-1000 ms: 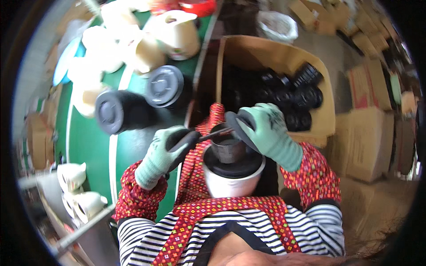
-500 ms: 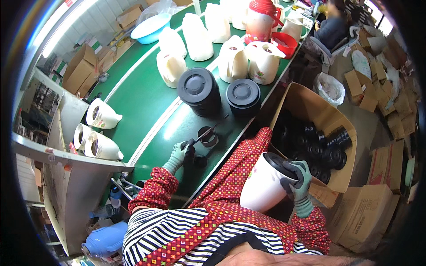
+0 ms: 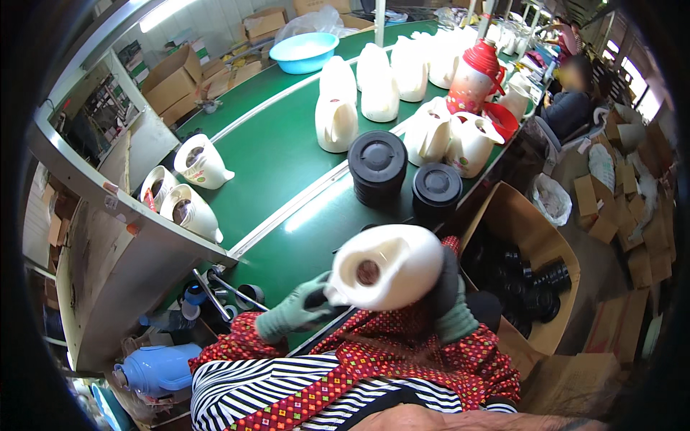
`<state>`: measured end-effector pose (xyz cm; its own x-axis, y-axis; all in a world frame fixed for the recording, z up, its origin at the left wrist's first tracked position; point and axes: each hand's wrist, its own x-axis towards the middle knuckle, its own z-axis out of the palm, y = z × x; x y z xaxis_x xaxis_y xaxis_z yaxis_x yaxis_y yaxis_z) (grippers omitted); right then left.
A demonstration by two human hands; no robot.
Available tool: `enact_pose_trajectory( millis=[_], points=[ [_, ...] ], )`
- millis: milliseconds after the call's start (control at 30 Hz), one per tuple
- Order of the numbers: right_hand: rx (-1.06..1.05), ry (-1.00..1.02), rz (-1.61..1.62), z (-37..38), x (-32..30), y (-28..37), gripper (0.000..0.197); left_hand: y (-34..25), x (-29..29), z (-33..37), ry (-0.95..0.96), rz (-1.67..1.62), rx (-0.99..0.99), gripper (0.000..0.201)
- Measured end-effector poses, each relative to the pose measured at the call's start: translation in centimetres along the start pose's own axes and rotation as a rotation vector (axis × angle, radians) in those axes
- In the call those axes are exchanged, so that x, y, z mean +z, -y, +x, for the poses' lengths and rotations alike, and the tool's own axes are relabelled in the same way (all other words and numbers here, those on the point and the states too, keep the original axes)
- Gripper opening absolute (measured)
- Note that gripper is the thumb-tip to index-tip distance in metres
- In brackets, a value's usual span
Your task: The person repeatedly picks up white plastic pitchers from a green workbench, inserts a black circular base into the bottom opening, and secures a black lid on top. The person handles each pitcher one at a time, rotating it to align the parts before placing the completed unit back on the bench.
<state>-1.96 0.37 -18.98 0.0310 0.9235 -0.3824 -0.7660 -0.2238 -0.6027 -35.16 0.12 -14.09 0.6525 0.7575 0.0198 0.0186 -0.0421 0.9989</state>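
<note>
A white thermos jug shell (image 3: 410, 269) is tilted in front of me, its round top opening and spout facing up and left. My right hand (image 3: 451, 305), in a green glove with dark palm, grips it at its far right end; the fingertips are partly hidden behind it. My left hand (image 3: 295, 310), gloved alike, is beside the spout with fingers apart; whether they touch it is unclear. Beyond the shell, a tall stack of black round bases (image 3: 377, 169) and a shorter stack (image 3: 437, 190) stand on the green bench (image 3: 280, 194).
Several white jugs and a red-topped thermos (image 3: 474, 75) stand farther back, near a light-blue basin (image 3: 304, 54). White shells (image 3: 203, 162) sit at left by a metal frame (image 3: 122, 197). A carton (image 3: 557, 248) of black round parts is at right. A person (image 3: 571, 100) sits beyond.
My right hand has raised the jug shell and turned it so its top opening faces up. My left hand has let go of the thin dark tool and moved beside the spout. The view has shifted.
</note>
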Motion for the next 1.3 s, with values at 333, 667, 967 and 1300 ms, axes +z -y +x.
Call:
enact_pose_trajectory(
  millis=[333, 667, 967, 1300],
  points=[
    [-0.666, 0.182, -1.251, 2.8, 0.0, -3.4, 0.031, 1.5, -20.2, 6.7, -0.817, 0.036, -0.116, 0.039],
    [-0.794, 0.35, -1.529, 2.8, -0.1, -3.5, 0.035, 9.7, -39.7, 30.8, -1.124, -0.048, -0.211, 0.037],
    [-0.767, 0.334, -1.577, 2.8, -0.6, -4.4, 0.033, 5.5, -35.4, 25.3, -1.295, 1.147, -0.444, 0.123],
    [-0.843, 0.38, -1.586, 3.0, -0.2, -4.6, 0.028, 6.6, -44.8, 8.1, -1.427, 1.236, -0.851, 0.066]
  ],
)
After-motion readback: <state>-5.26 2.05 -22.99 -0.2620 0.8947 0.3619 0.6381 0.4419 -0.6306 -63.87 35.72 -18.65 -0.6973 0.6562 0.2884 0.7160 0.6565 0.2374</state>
